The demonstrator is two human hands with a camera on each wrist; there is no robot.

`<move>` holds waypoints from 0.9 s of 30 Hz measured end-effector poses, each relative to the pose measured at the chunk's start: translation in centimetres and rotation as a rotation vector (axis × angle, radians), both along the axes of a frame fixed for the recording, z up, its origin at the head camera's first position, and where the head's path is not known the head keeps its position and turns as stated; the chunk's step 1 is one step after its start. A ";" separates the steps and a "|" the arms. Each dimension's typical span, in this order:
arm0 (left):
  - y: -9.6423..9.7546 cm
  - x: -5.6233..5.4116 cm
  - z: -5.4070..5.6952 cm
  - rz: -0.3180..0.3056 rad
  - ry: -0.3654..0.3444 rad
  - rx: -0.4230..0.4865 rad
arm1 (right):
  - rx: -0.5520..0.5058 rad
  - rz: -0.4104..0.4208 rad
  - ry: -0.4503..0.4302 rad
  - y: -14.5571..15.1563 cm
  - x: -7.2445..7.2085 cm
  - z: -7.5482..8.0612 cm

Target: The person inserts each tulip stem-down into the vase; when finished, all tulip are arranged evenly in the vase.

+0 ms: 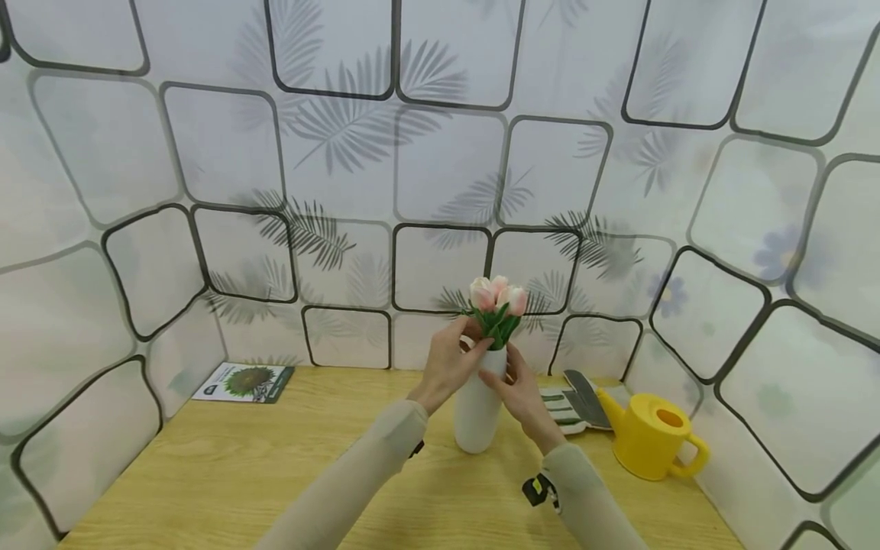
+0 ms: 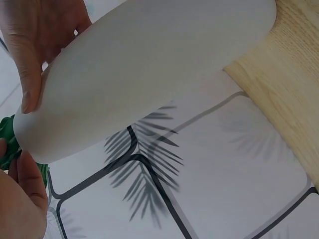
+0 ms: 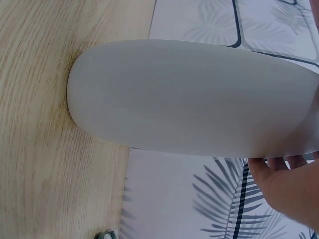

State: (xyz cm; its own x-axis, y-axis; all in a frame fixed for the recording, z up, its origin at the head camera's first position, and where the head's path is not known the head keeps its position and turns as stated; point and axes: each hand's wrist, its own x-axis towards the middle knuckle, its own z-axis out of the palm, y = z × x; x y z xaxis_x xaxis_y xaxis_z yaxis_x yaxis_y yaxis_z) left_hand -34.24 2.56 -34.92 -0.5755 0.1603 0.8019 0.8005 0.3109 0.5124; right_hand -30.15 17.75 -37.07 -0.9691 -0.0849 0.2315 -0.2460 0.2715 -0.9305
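Note:
A tall white vase (image 1: 476, 420) stands upright on the wooden table (image 1: 330, 458), its base resting on the wood. Pale pink tulips (image 1: 499, 296) with green leaves (image 1: 505, 327) rise from its mouth. My left hand (image 1: 448, 363) pinches the leaves and stems just above the rim; the left wrist view shows its fingertips at the green leaves (image 2: 7, 142). On the vase's right side, my right hand (image 1: 519, 388) holds the upper part, with the thumb across the front and the fingers (image 3: 279, 167) curled along the far side.
A yellow watering can (image 1: 646, 439) sits to the right on the table. Between it and the vase lie white-and-green gloves (image 1: 560, 405) and a dark grey flat item (image 1: 590, 401). A card with a green plant picture (image 1: 244, 382) lies at the back left. Patterned walls (image 1: 344, 267) enclose the table.

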 end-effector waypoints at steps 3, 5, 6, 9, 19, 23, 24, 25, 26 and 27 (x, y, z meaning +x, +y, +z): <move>0.0 0.1 0.1 0.013 -0.032 0.023 | 0.002 0.000 0.001 0.0 0.0 0.0; 0.0 0.1 0.2 0.015 -0.058 0.030 | 0.000 0.001 0.003 0.0 0.1 0.0; 0.0 0.1 0.2 0.016 -0.068 0.028 | -0.001 0.001 0.004 0.0 0.1 0.0; -0.2 -0.1 0.3 0.020 -0.073 0.007 | -0.001 0.001 0.005 0.0 0.2 0.1; -0.4 -0.2 0.5 -0.016 -0.108 -0.065 | -0.001 -0.005 0.003 0.0 0.3 0.2; -0.5 0.0 0.6 -0.017 -0.102 -0.053 | 0.002 -0.003 0.007 0.0 0.2 0.1; -0.6 0.0 0.6 -0.016 -0.091 -0.046 | 0.001 -0.002 0.008 0.0 0.2 0.1; -0.6 0.0 0.6 -0.015 -0.073 -0.041 | 0.001 0.000 0.008 0.0 0.2 0.1; -0.6 -0.1 0.6 -0.016 -0.059 -0.035 | 0.002 0.002 0.008 0.0 0.1 0.1; -0.6 -0.1 0.6 -0.017 -0.045 -0.032 | 0.003 0.003 0.008 0.0 0.1 0.1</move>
State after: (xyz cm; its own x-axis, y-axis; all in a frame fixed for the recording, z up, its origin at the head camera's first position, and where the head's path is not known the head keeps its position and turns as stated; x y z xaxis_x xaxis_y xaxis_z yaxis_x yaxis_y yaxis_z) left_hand -34.35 1.92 -34.35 -0.6078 0.1958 0.7696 0.7823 0.3140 0.5380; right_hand -30.03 17.76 -36.98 -0.9670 -0.0885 0.2390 -0.2543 0.2737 -0.9276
